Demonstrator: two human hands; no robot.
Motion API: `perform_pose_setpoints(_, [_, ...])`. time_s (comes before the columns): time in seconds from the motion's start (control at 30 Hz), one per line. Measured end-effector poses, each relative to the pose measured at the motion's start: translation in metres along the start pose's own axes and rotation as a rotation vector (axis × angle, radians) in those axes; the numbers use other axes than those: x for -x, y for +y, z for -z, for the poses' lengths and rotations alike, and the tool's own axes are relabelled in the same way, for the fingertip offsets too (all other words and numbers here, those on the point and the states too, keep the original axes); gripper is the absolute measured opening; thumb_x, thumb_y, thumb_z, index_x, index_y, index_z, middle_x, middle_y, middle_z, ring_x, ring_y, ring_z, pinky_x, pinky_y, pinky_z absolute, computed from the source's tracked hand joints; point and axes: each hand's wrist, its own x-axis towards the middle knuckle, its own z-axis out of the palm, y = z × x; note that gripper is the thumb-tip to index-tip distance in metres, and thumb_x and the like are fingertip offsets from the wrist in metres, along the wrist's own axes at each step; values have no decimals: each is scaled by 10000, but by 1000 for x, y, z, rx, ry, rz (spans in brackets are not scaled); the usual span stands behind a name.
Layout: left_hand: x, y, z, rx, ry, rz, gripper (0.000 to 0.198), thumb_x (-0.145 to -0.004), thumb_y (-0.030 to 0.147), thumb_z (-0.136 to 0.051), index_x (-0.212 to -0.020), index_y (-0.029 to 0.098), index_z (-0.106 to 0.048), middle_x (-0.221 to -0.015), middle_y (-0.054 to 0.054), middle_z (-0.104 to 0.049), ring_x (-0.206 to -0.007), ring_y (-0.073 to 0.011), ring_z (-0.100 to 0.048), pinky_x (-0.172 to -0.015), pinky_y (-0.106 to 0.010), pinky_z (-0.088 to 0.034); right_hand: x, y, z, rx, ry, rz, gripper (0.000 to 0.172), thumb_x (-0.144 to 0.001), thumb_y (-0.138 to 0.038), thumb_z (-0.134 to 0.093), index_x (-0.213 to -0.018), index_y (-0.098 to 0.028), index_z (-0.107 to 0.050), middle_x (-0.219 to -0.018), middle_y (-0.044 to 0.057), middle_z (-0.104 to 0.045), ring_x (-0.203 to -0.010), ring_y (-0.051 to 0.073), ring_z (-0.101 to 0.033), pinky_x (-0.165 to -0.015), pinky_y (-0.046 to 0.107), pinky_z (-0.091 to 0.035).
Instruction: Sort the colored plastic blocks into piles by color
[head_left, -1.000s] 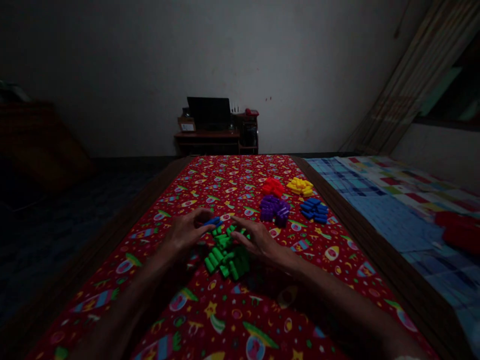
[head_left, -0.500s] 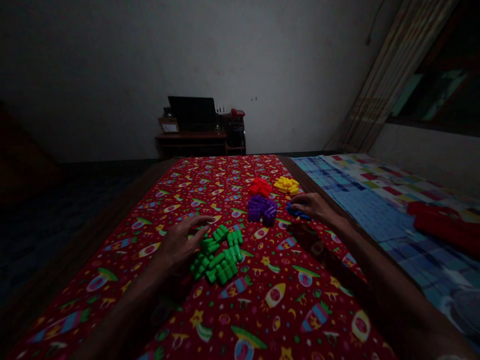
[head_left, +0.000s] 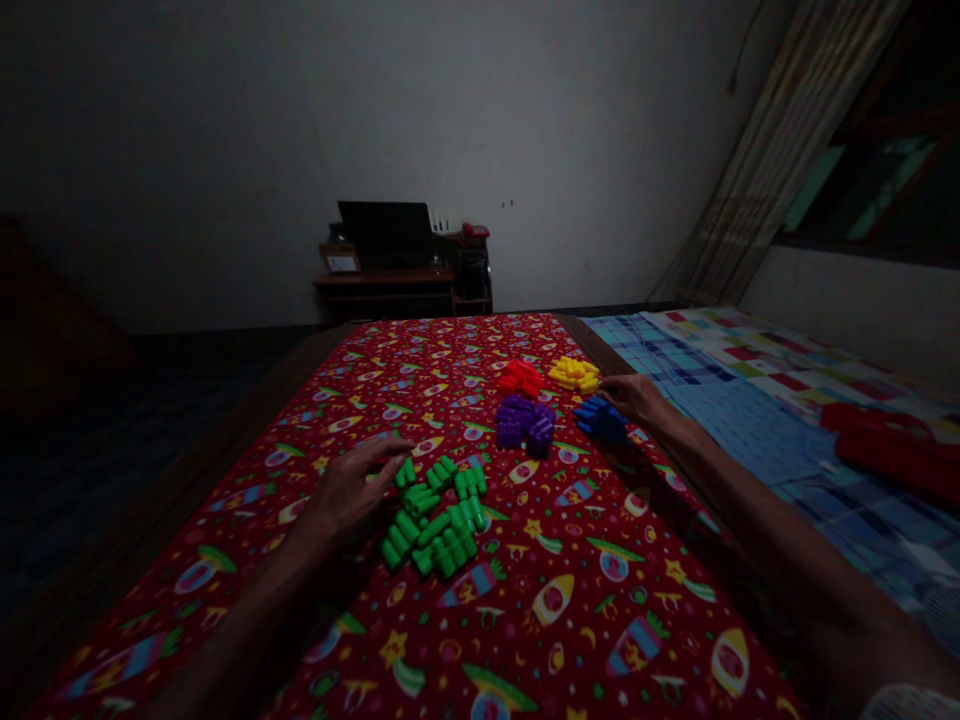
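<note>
The left grip (head_left: 360, 485) is released, thumb and fingers parted, just beside the upper-left edge of the green plastic blocks (head_left: 435, 527). The right grip (head_left: 634, 396) has its fingertips over the far right edge of the blue plastic blocks (head_left: 598, 420); I cannot tell whether it grasps one. Purple plastic blocks (head_left: 514, 420) lie between both piles on the cloth-covered bench (head_left: 296, 365).

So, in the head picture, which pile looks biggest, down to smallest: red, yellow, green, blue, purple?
1. Green pile (nearest, too)
2. Purple pile
3. Blue pile
4. Red pile and yellow pile: too alike to rank
</note>
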Motion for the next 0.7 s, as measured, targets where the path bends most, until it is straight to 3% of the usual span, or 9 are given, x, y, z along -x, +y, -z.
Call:
perform_pose_setpoints(0.07, [-2,-9,-3,-37,25,12,393,-817,521,-480,-962,232,-704,-1060,-82,-726,-991,-267,-669,-923,-383,-509,10,-21,-7,-64,14,44,325,-883,-325,-486,-836,-113,-729,-693,52,-673,-585,133,-555,-555,224,-364])
perform_pose_setpoints(0.17, [-4,-26,-12,-71,39,60,487,-847,514,-411,-1112,188,-656,-1215,-128,-662,-1141,-286,-605,-1014,-432,-448,30,-66,-31,-218,-75,110,365,-934,-369,-444,-850,-145,-719,-698,31,-676,-627,141,-595,-572,219,-417])
perform_pose_setpoints(0.2, [-3,-32,-16,-73,39,86,531,-858,517,-378,-1178,170,-623,-1272,-140,-628,-1193,-286,-573,-1046,-447,-417,38,-81,-43,-277,-109,140,372,-946,-385,-432,-893,-155,-719,-744,39,-694,-673,153,-622,-601,227,-451])
perform_pose_setpoints(0.27, [-1,-43,-25,-56,33,138,613,-878,534,-314,-1282,138,-550,-1362,-157,-556,-1276,-280,-506,-1096,-463,-358,52,-107,-69,-348,-147,220,375,-961,-410,-418,-1096,-182,-683,-1033,91,-708,-938,199,-653,-781,284,-510])
perform_pose_setpoints(0.37, [4,-53,-41,13,-14,181,682,-898,570,-253,-1346,115,-491,-1414,-172,-502,-1329,-272,-450,-1122,-465,-324,64,-135,-108,-350,-194,283,517,-961,-445,-412,-1413,-196,-452,-1451,162,-450,-1348,256,-412,-1061,410,-401])
perform_pose_setpoints(0.43, [7,-53,-52,74,-78,164,684,-919,574,-221,-1369,122,-468,-1428,-161,-490,-1331,-260,-448,-1122,-455,-334,60,-150,-131,-348,-223,269,607,-967,-460,-384,-1499,-181,-294,-1555,179,-263,-1449,273,-210,-1139,474,-292])
perform_pose_setpoints(0.5, [7,-50,-62,118,-151,109,672,-935,572,-197,-1382,142,-455,-1440,-133,-484,-1330,-242,-450,-1125,-438,-340,51,-165,-148,-376,-250,268,638,-977,-474,-340,-1524,-170,-213,-1585,178,-164,-1471,275,-91,-1165,504,-223])
perform_pose_setpoints(0.6, [6,-43,-66,125,-240,28,665,-941,580,-191,-1384,160,-455,-1446,-102,-484,-1338,-228,-440,-1133,-408,-342,36,-185,-159,-469,-279,288,642,-988,-482,-286,-1535,-170,-160,-1595,162,-136,-1474,249,-72,-1173,482,-219])
perform_pose_setpoints(0.7, [9,-33,-51,47,-189,-16,642,-962,549,-160,-1408,169,-423,-1454,-96,-472,-1354,-218,-415,-1150,-416,-310,31,-190,-151,-554,-211,247,605,-993,-458,-290,-1527,-189,-197,-1582,144,-205,-1467,227,-146,-1167,463,-254])
